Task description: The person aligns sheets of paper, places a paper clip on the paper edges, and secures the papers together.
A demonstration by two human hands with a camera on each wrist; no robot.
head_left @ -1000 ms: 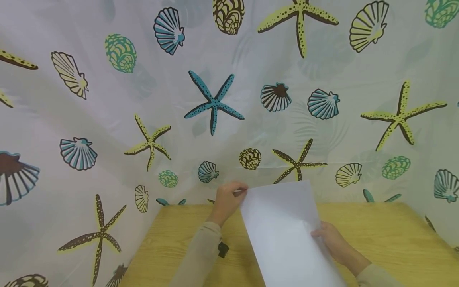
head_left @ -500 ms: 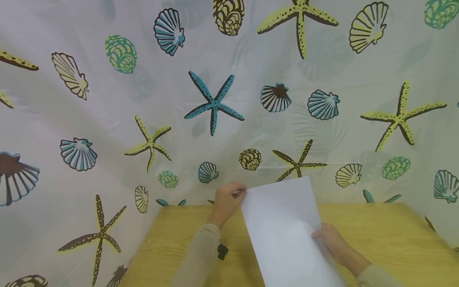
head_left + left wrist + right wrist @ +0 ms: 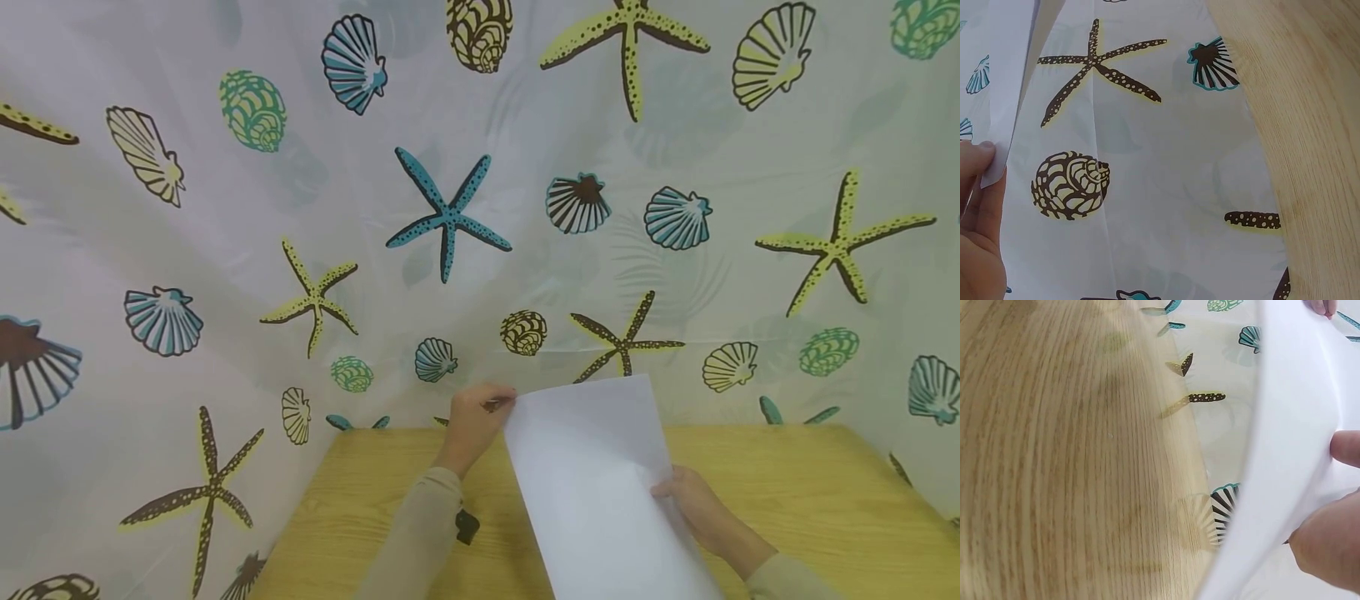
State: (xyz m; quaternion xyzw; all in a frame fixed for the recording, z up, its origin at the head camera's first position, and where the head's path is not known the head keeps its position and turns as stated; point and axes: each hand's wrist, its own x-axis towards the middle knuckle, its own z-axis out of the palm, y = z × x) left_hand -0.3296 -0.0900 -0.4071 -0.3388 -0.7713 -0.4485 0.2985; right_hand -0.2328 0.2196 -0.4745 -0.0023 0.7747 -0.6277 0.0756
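Note:
A white sheet of paper (image 3: 592,475) is held up above the table, its lower end running out of the head view. My left hand (image 3: 476,423) pinches its top left corner; in the left wrist view the thumb (image 3: 985,153) lies on the paper with fingers behind it. Lower down, on the right edge, my right hand (image 3: 697,508) grips the sheet between thumb and fingers. Seen from the right wrist, the paper (image 3: 1291,425) bends where the right thumb (image 3: 1346,449) presses it.
A wooden table (image 3: 780,492) spreads beneath both hands. Behind and at the sides hangs a white curtain (image 3: 480,108) printed with starfish and shells. A small black object (image 3: 467,527) shows beside the left sleeve (image 3: 420,529).
The paper's top edge rises slightly, then dips back a little. Both hands keep their hold in nearly the same place.

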